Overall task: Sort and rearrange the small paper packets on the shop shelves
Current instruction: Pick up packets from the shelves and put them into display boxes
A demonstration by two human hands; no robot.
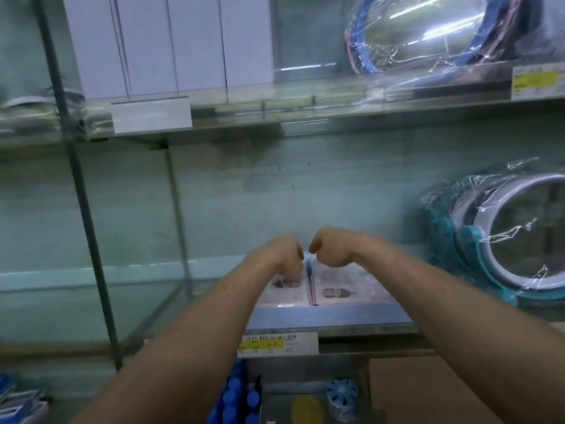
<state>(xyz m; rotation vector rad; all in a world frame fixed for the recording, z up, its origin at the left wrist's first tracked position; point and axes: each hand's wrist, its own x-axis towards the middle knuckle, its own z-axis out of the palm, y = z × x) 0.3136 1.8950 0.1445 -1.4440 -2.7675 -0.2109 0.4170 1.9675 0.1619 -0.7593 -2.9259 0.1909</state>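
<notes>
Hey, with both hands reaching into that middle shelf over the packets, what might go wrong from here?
1. The packets lie in two loose stacks, so the left hand or right hand may knock them out of line.
2. Both hands crowd the narrow gap between the stacks and could bump each other.
3. The plastic-wrapped hoops lean close by; a right forearm swing might topple them.

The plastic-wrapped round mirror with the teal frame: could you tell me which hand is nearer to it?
Right. The right hand is closer to the mirror; the left hand lies farther left.
</notes>
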